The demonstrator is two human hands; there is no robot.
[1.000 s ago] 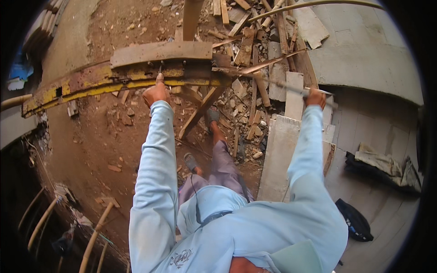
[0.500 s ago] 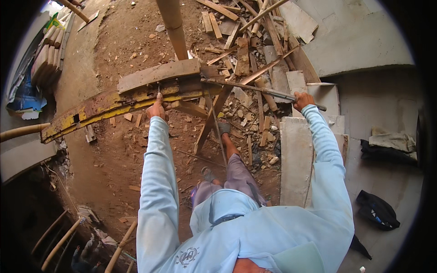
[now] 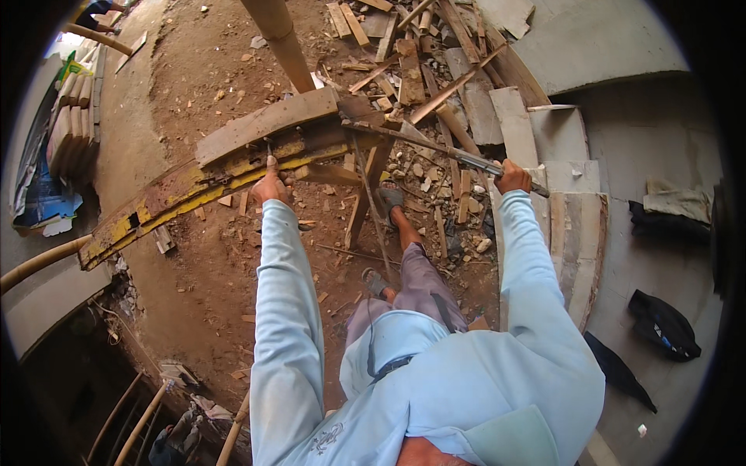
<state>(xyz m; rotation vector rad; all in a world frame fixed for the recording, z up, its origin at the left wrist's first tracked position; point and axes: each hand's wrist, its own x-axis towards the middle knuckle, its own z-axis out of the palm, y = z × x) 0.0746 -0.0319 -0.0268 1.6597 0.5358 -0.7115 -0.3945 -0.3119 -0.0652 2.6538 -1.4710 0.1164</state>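
Note:
My right hand (image 3: 512, 177) is closed around the thick, pipe-like handle of a long metal bar (image 3: 466, 158). The bar's far end reaches the right end of a yellow, rusty beam (image 3: 167, 198). A wooden board (image 3: 264, 129) lies along the beam's far side. At the beam's near edge, my left hand (image 3: 270, 189) is closed with its thumb up, beside a small upright metal pin (image 3: 270, 145). What its fingers hold, if anything, is hidden. From the beam's right end a thin rod (image 3: 373, 203) slants down toward my legs.
A bamboo pole (image 3: 278, 40) rises behind the beam, and another (image 3: 47, 260) meets its left end. Wooden props (image 3: 365, 186) stand beneath. Scrap planks (image 3: 412, 74) and rubble lie beyond at the right, near pale boards (image 3: 575, 233). Dark cloths (image 3: 664, 325) lie farther right.
My right hand has swung the bar's handle toward my body, so the bar slants more against the beam. My left hand stays by the pin. The whole view has turned slightly.

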